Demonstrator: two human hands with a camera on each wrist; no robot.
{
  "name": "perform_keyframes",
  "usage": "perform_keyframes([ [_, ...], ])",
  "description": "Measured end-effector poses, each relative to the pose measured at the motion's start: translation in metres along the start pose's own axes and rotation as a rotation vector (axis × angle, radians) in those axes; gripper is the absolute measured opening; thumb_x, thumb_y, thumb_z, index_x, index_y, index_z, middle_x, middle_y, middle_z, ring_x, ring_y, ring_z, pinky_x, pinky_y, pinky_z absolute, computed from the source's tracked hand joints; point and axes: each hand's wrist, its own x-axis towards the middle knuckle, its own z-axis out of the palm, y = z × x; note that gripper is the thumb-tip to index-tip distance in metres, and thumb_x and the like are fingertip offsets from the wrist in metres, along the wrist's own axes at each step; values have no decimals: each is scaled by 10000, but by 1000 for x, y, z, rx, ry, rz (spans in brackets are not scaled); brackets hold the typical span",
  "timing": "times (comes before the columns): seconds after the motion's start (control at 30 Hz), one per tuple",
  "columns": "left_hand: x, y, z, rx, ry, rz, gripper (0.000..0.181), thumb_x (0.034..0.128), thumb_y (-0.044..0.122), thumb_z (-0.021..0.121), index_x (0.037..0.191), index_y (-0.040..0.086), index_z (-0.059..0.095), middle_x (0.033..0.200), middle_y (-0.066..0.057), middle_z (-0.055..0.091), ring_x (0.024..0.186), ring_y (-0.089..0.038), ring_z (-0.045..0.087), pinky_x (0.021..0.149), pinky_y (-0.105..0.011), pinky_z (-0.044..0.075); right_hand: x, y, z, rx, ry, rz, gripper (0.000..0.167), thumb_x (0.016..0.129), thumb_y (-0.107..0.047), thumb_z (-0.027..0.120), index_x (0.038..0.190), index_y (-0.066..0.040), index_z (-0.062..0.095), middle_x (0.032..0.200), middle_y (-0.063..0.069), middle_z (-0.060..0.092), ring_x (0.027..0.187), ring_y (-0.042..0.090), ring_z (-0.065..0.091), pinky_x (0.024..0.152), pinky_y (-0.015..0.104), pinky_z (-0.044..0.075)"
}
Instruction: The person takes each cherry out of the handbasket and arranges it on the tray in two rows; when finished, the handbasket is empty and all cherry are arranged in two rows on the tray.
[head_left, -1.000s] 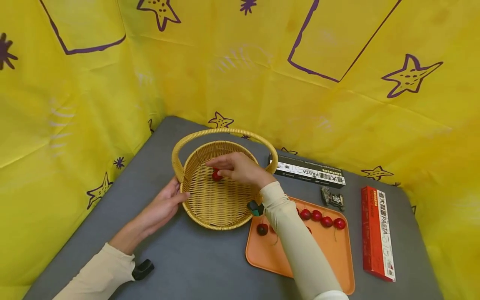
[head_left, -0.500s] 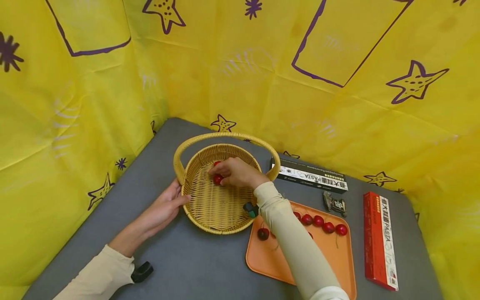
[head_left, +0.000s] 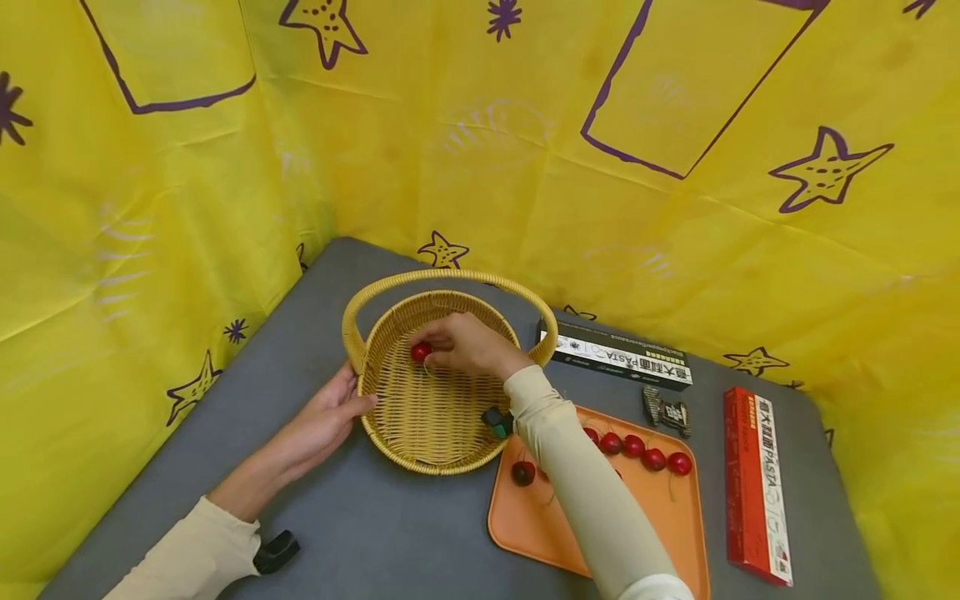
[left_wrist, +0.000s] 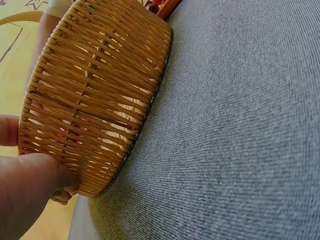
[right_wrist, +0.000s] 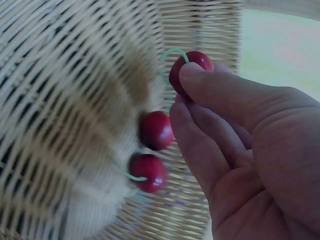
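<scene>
A round woven basket [head_left: 431,425] with a tall handle stands on the grey table. My left hand [head_left: 330,412] grips its left rim, thumb over the edge and fingers outside against the weave [left_wrist: 95,90]. Inside the basket, my right hand [head_left: 472,346] pinches a red cherry [right_wrist: 192,70] with a green stem between thumb and fingers. Below it in the right wrist view are a second cherry [right_wrist: 156,130] and a third cherry [right_wrist: 148,172], both against the basket wall. From the head view the right hand hides most of these.
Right of the basket, an orange tray [head_left: 525,533] bears several cherries [head_left: 654,459], partly hidden by the right forearm. A black pasta box [head_left: 615,354] lies behind it, a red pasta box [head_left: 757,487] to its right, and a small dark patterned object [head_left: 666,411] between them. Yellow cloth [head_left: 487,167] hangs around the table.
The right hand's fingers, stretched out over a cherry a second ago, have curled down and now pinch one. The left hand stays on the basket rim.
</scene>
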Motion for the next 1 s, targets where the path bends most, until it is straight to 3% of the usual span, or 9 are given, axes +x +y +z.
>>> perform_keyframes([
  [0.23, 1, 1, -2, 4, -29, 22, 805, 1099, -14, 412, 1681, 81, -136, 1765, -171, -22, 1611, -350, -29, 1163, -151, 285, -41, -35, -19, -24, 60, -61, 388, 1019, -109, 713, 1400, -184, 705, 1326, -17, 731, 1196, 45, 674, 973, 206, 538],
  [0.37, -1, 2, -4, 6, -33, 36, 818, 1093, -29, 411, 1679, 87, -149, 1764, -178, -42, 1607, -362, -45, 1143, -126, 293, -91, -51, -28, 9, 107, -93, 392, 1050, -167, 678, 1429, -264, 678, 1384, -77, 694, 1166, -2, 676, 930, 236, 568],
  [0.43, 0, 2, -3, 7, -41, 36, 827, 1091, -33, 415, 1676, 85, -157, 1763, -181, -51, 1605, -367, -47, 1155, -134, 286, -123, -52, -31, 27, 140, -77, 396, 1058, -195, 667, 1435, -315, 667, 1365, -123, 699, 994, -21, 716, 809, 237, 593],
  [0.6, 0, 0, -3, -4, -43, 49, 832, 1089, -41, 417, 1674, 79, -162, 1760, -199, -52, 1602, -381, -42, 1172, -148, 285, -196, -42, -34, 25, 266, -17, 446, 1039, -182, 690, 1452, -347, 648, 1386, -163, 679, 800, 36, 722, 591, 241, 540],
  [0.7, 0, 0, -3, -11, -44, 60, 824, 1092, -40, 412, 1674, 75, -160, 1757, -209, -50, 1599, -391, -41, 1175, -153, 290, -235, -28, -31, 6, 360, 14, 463, 1016, -126, 713, 1449, -279, 660, 1434, -99, 662, 1049, 94, 749, 728, 217, 591],
  [0.8, 0, -1, -3, -11, -50, 57, 825, 1095, -34, 413, 1674, 81, -163, 1759, -200, -64, 1600, -382, -51, 1180, -157, 284, -269, -13, -20, 3, 438, 88, 463, 999, -87, 722, 1436, -233, 675, 1433, -44, 671, 1161, 130, 721, 854, 224, 597],
  [1.0, 1, -1, -1, -11, -59, 57, 828, 1100, -21, 425, 1674, 82, -163, 1760, -191, -78, 1598, -383, -66, 1174, -150, 283, -317, 17, 8, -20, 527, 271, 443, 979, -39, 732, 1400, -171, 703, 1361, 6, 717, 1114, 141, 743, 864, 221, 594],
])
